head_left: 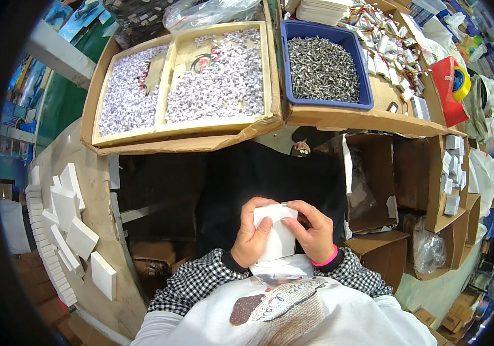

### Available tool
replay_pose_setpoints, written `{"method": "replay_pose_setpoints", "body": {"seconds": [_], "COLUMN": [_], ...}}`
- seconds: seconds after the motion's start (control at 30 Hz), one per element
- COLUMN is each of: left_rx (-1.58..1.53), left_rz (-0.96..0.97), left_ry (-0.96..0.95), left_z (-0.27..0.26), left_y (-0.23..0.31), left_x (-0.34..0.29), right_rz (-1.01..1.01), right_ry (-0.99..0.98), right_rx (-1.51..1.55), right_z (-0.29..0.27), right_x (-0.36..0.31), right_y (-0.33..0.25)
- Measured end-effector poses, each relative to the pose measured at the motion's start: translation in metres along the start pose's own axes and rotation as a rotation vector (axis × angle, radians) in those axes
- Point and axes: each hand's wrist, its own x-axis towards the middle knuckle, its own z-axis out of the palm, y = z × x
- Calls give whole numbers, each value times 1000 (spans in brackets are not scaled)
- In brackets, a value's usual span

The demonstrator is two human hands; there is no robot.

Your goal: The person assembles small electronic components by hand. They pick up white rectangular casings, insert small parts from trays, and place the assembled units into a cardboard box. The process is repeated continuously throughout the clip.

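In front of my chest, both hands grip a white flat box [277, 237] by its sides. My left hand [249, 241] has its thumb on the front face and its fingers curled round the upper left edge. From the other side, my right hand [317, 237], with a pink band at the wrist, presses its thumb near the upper right corner. The fingers behind the box are partly hidden. Another white surface shows just below the box; I cannot tell whether it belongs to it.
White flat boxes [83, 237] lie loosely on the left table, beside a curved row of similar ones [43, 242]. Ahead stand a divided tray [169, 86] of small white parts, a blue bin [369, 86] of metal pieces and wired white parts [382, 43]. Cardboard boxes [378, 248] are at right.
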Motion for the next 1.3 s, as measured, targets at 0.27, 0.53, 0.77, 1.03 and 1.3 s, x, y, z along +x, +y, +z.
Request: {"method": "replay_pose_setpoints", "body": {"seconds": [0.27,0.53,0.77,1.03,1.3], "left_rx": [-68,-137,-132,-246,-26], "left_rz": [50,8,-77,-233,-321], "left_ry": [12,50,-55,38,164], "left_z": [0,-3,-2,-1,7], "left_y": [-1,9,13,15,25], "left_x": [-2,4,10,20,23], "right_rz": [70,185,44,-166,-271], "right_ry": [-12,-37,-17,-211,399], "right_rx": [362,455,148,9,-164], "right_z": [-1,1,-9,-45,-172], "right_x": [-4,-3,-1,23,77], "right_y": [8,5,5,-14,-47]}}
